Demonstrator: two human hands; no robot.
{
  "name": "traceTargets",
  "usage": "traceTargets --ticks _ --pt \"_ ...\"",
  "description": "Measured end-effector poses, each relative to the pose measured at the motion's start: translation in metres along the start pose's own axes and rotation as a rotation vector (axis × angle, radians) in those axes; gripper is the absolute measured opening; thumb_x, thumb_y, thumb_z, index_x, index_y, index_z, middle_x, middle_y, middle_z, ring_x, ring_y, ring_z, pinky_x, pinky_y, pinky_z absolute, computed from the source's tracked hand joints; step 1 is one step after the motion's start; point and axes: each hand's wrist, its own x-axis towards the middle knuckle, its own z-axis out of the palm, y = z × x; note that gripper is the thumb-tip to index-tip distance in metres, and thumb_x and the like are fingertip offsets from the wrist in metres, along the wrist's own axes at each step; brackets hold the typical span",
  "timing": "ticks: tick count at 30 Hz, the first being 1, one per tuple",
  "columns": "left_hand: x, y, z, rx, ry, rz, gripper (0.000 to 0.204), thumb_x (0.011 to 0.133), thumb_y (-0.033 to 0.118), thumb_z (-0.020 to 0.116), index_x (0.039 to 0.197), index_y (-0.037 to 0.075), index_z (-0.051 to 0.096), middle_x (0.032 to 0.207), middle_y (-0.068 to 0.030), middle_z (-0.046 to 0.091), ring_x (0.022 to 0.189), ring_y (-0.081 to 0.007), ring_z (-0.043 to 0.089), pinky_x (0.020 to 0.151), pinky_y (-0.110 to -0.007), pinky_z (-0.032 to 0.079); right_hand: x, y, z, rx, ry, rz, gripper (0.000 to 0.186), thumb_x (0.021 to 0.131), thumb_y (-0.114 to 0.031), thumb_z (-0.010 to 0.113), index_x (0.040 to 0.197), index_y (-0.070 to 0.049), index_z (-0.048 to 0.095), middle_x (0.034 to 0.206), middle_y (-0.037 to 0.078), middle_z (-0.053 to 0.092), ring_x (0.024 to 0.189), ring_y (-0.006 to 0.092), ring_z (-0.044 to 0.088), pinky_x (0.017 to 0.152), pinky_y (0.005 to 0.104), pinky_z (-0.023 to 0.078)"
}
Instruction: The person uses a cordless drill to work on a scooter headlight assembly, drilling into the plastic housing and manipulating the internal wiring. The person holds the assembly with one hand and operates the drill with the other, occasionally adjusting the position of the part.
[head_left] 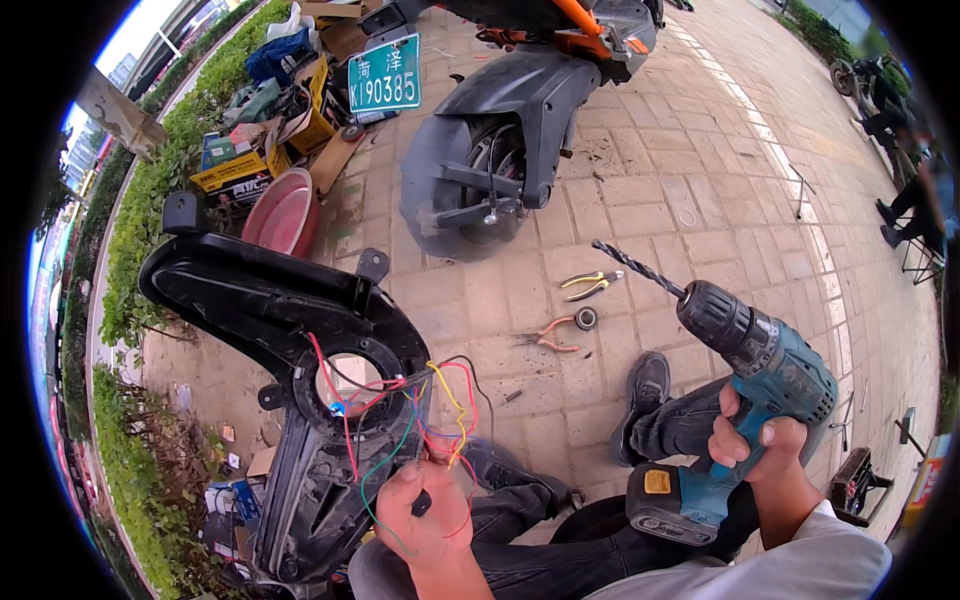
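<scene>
My left hand [425,505] is closed on a black plastic housing [220,285] at the lower left, with a round hole and loose red, yellow, green, blue and black wires [450,395] hanging about it. My right hand [752,440] grips a teal cordless drill [800,375] with a battery below; its long twist bit [640,265] points up and left. Beyond them, cutting pliers [590,285] with yellow handles and orange-handled long-nose pliers [560,335] lie on the pavers.
A scooter's rear wheel and fender [480,120] stand ahead. A red basin [280,210] and boxes [235,165] sit by a hedge [130,300] at left. At right are a seated person [915,210] and an open toolbox [855,485]. My legs are below.
</scene>
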Motion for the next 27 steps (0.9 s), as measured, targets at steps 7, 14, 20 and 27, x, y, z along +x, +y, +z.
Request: traceTargets --ticks 7,14,20,27 --pt "-0.014 -0.017 -0.023 -0.23 0.194 0.237 0.03 0.079 -0.005 0.056 0.103 0.007 0.043 0.104 -0.0247 0.049 0.087 -0.0359 0.055 0.074 -0.051 0.049 0.011 0.008 0.003 -0.007 0.294 -0.077 0.054 0.063 -0.013 0.06 0.112 0.0 0.042 0.099 0.011 0.047 0.055 0.0176 0.047 0.052 0.0346 0.04" --pt "0.002 -0.017 -0.004 -0.269 -0.123 -0.141 0.034 0.07 0.002 0.053 0.104 0.002 0.053 0.114 -0.0131 0.051 0.106 -0.0273 0.05 0.1 -0.053 0.032 0.005 0.006 0.008 -0.016 0.281 -0.045 0.052 0.063 -0.011 0.061 0.111 -0.001 0.044 0.098 0.012 0.049 0.058 0.0183 0.049 0.055 0.0351 0.041" --pt "-0.004 -0.022 0.0 -0.054 -0.259 0.019 0.014 0.073 -0.009 0.051 0.078 0.004 0.054 0.076 -0.0077 0.052 0.07 -0.0143 0.048 0.074 -0.035 0.046 -0.001 0.003 0.011 -0.034 0.228 -0.064 0.052 0.064 -0.009 0.061 0.112 -0.001 0.044 0.099 0.013 0.05 0.061 0.019 0.051 0.058 0.0352 0.043" --pt "-0.006 -0.018 0.007 -0.225 -0.203 -0.239 0.039 0.067 -0.009 0.052 0.103 0.005 0.052 0.085 -0.0082 0.058 0.073 -0.0196 0.056 0.07 -0.036 0.049 -0.007 -0.001 0.013 -0.039 0.227 -0.131 0.053 0.066 -0.008 0.058 0.116 -0.004 0.041 0.1 0.012 0.048 0.062 0.0174 0.049 0.058 0.0336 0.042"
